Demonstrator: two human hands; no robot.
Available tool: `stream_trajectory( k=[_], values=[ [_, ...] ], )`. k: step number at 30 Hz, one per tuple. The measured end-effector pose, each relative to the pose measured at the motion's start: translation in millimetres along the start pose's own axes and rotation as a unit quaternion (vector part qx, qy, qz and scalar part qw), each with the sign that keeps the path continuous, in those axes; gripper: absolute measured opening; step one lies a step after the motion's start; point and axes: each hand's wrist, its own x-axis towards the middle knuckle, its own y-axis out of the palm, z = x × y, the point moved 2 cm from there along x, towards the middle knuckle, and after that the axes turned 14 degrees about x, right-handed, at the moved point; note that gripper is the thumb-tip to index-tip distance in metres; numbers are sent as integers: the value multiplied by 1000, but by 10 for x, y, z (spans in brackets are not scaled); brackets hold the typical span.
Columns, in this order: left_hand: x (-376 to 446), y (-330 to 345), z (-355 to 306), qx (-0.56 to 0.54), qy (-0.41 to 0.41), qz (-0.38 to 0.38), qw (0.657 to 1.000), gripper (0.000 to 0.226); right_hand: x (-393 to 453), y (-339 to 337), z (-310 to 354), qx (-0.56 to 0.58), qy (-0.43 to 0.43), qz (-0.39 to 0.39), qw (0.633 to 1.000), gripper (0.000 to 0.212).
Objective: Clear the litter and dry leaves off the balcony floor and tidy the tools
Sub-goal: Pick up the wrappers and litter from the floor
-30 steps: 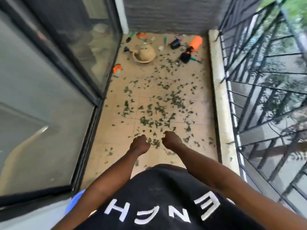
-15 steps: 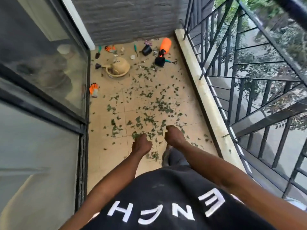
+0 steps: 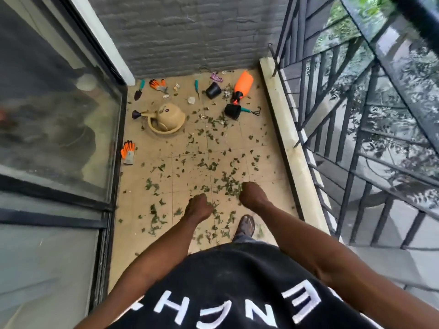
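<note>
A person stands on a balcony. The left hand (image 3: pixel 199 207) and the right hand (image 3: pixel 252 195) are held out in front, side by side, above the tan floor (image 3: pixel 142 233). Both are curled into fists and hold nothing. Green leaves (image 3: pixel 209 166) lie all over the middle of the floor. Far away, by the gray wall, are the tools: a tan watering can (image 3: pixel 166 116) on the left, an orange spray bottle (image 3: pixel 242 85) on the right, two black pots (image 3: pixel 213 90), a trowel (image 3: pixel 139 91) and a small rake (image 3: pixel 250 111). One orange glove (image 3: pixel 128 151) lies by the glass door on the left. More gloves (image 3: pixel 158 85) lie near the wall.
</note>
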Motion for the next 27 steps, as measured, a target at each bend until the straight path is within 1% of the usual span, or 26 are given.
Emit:
stream_trajectory(
  k=[3, 5, 10, 11, 13, 15, 17, 21, 25, 27],
  values=[
    [406, -499, -308, -32, 2, -24, 999, 48, 470, -384, 151, -8, -1, 2, 1000, 22],
    [650, -743, -440, -50, 1, -38, 998, 50, 748, -522, 272, -14, -5, 10, 1000, 23],
    [1289, -1227, -518, -71, -22, -51, 996, 48, 1395, -717, 589, -14, -23, 35, 999, 24],
    [1412, -1304, -508, -67, -27, -52, 996, 45, 1513, -752, 636, -15, -19, 40, 999, 25],
    [1722, -1511, -505, -56, -27, -56, 997, 32, 1848, -864, 738, -12, -13, 39, 999, 26],
    [2093, -1748, -492, -27, -11, -54, 998, 23, 2244, -1000, 870, -9, -5, 30, 1000, 26],
    [2489, -2003, -464, -7, 1, -44, 999, 26, 2667, -1128, 1017, -2, 7, 14, 1000, 24],
    [3383, -2591, -314, -33, 12, -19, 999, 34, 3538, -1233, 1471, 20, 30, -16, 999, 21],
    [4246, -3247, -134, -54, 4, 12, 998, 24, 4321, -1256, 1977, 50, 90, -25, 994, 20],
    [4559, -3484, -71, -62, -2, 14, 998, 25, 4635, -1304, 2178, 61, 114, -27, 991, 18]
  ],
)
